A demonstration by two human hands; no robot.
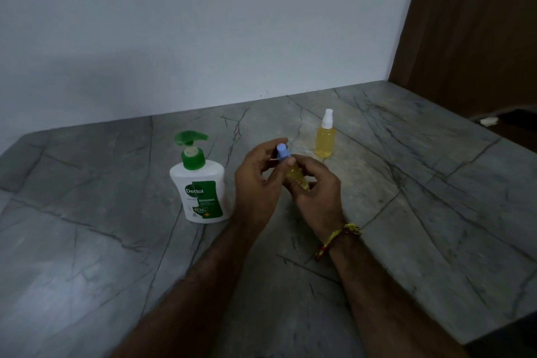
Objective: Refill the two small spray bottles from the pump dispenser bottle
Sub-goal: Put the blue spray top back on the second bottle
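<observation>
Spray bottle with the blue cap point(293, 168) sits between both hands, raised above the countertop and tilted slightly, cap end toward the upper left. The left hand point(257, 180) has its fingertips curled round the blue spray cap point(282, 152), pinching it from the left side. The right hand point(315, 187) wraps its fingers and thumb round the yellow body of the same bottle, the thumb tip lying just below the cap. Yellow liquid shows through the body between the fingers. A yellow and red thread band point(338, 238) circles the right wrist.

The pump dispenser bottle point(200, 180), white with a green pump head and a green Dettol label, stands upright just left of the left hand. The second spray bottle point(326, 136), white-capped and holding yellow liquid, stands upright beyond the right hand, apart from it. All rest over a grey veined stone countertop point(101, 241) set against a pale wall point(203, 23).
</observation>
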